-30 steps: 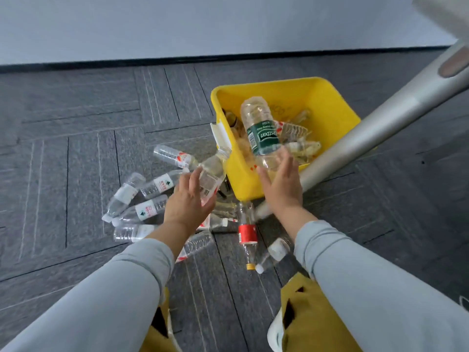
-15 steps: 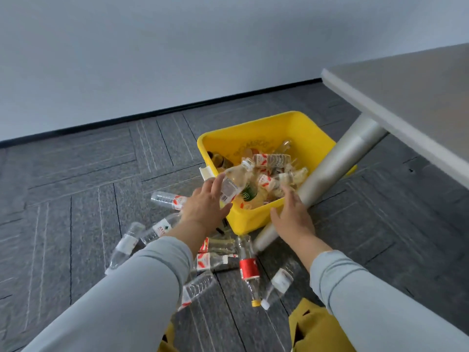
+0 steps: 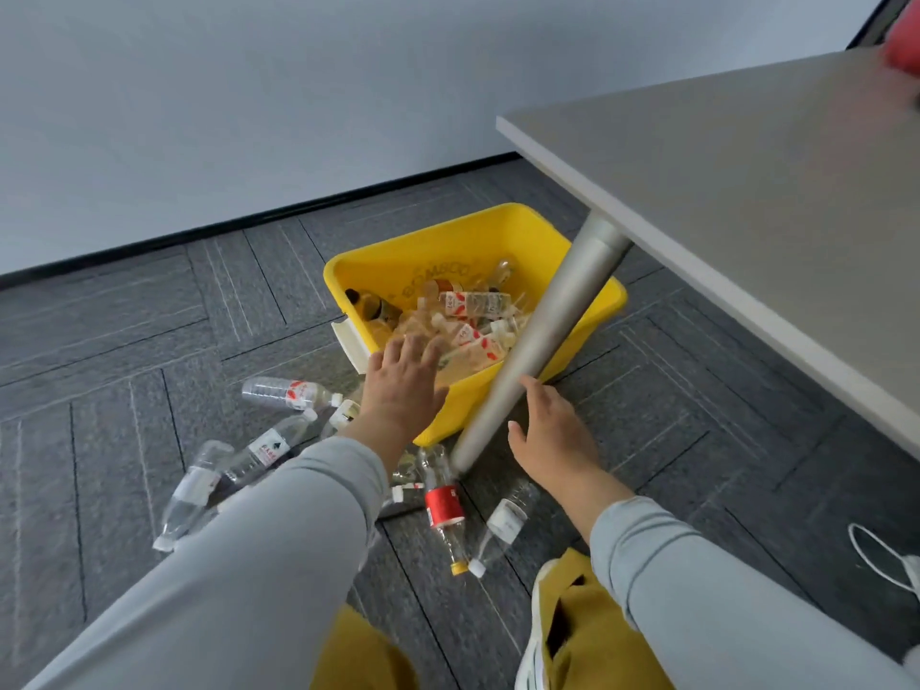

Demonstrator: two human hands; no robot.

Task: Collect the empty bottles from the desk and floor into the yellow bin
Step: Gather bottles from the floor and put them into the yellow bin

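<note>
The yellow bin [image 3: 463,241] stands on the grey carpet beside the desk leg and holds several clear plastic bottles [image 3: 473,306]. My left hand [image 3: 403,385] hovers over the bin's near rim with fingers spread, holding nothing. To the right of the desk leg, my right hand [image 3: 552,435] is held low with relaxed fingers and is also empty. Several empty bottles lie on the floor in front of the bin: one with a red and white label [image 3: 286,393], a red-labelled one with a yellow cap [image 3: 443,505], and a clear one with a white cap [image 3: 503,525].
A slanted silver desk leg [image 3: 542,336] crosses in front of the bin, between my hands. The grey desk top [image 3: 747,191] overhangs at the right, with a blurred red thing [image 3: 903,39] at its far corner. My yellow trousers [image 3: 592,634] and a white shoe are at the bottom.
The bottle that my left hand held over the bin's rim now lies in the bin, and that hand is empty. The view has tilted up, showing more of the desk.
</note>
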